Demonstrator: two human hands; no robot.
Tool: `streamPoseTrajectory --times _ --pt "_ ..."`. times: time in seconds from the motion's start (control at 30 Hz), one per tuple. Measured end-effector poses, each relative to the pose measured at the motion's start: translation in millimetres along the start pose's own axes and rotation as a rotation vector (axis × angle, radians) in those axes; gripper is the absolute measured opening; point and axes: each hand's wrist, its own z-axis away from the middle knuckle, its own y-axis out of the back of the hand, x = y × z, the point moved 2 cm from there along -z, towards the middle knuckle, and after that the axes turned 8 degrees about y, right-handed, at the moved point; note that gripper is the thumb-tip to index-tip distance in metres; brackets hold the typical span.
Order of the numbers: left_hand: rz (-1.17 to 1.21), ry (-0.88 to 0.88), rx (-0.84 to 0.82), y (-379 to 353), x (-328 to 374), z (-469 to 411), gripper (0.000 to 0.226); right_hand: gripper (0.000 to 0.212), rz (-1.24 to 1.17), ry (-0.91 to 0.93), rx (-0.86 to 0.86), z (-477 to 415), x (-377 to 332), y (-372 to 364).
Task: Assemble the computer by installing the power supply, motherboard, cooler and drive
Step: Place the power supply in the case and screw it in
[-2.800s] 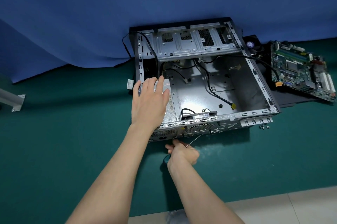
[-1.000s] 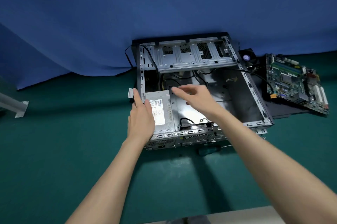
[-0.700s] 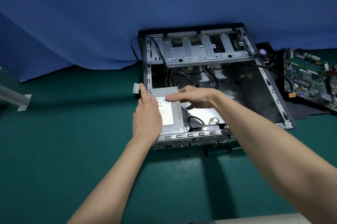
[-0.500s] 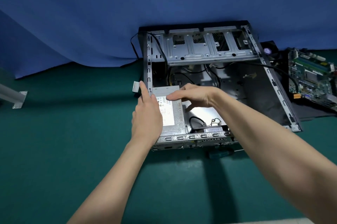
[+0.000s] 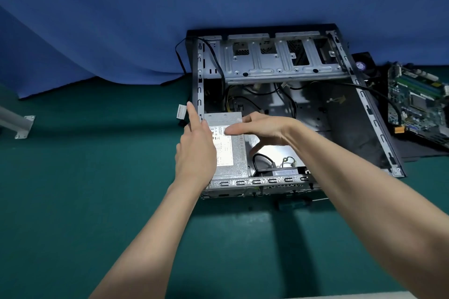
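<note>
An open metal computer case (image 5: 371, 114) lies on its side on the green table. The grey power supply (image 5: 230, 152) with a white label sits in the case's near left corner. My left hand (image 5: 195, 152) rests on the supply's left edge against the case wall, fingers straight. My right hand (image 5: 262, 129) lies flat across the top of the supply, fingers pointing left. The green motherboard (image 5: 420, 104) lies outside the case at the right. Black cables (image 5: 286, 99) trail across the case floor.
A screwdriver (image 5: 294, 204) lies on the table just in front of the case. A black fan (image 5: 363, 64) sits behind the case's right corner. A metal bracket (image 5: 18, 123) juts in at the far left. A blue curtain hangs behind.
My right hand left the screwdriver in front of the case and came to rest on top of the power supply. My left hand slid to the supply's left edge.
</note>
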Motion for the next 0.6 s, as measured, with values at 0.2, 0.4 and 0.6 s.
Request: streamPoseTrajectory --times 0.2,0.4,0.6 --pt "0.005 0.014 0.001 1 0 -1 0.054 0.044 0.105 0.069 0.023 8 -1 -12" --pt "0.050 0.029 -0.016 1 1 -2 0.054 0.130 0.261 -0.031 -0.094 17 -7 -15" --pt "0.246 0.041 -0.136 4 -3 -3 0.058 0.143 0.231 -0.022 -0.029 17 0 -21"
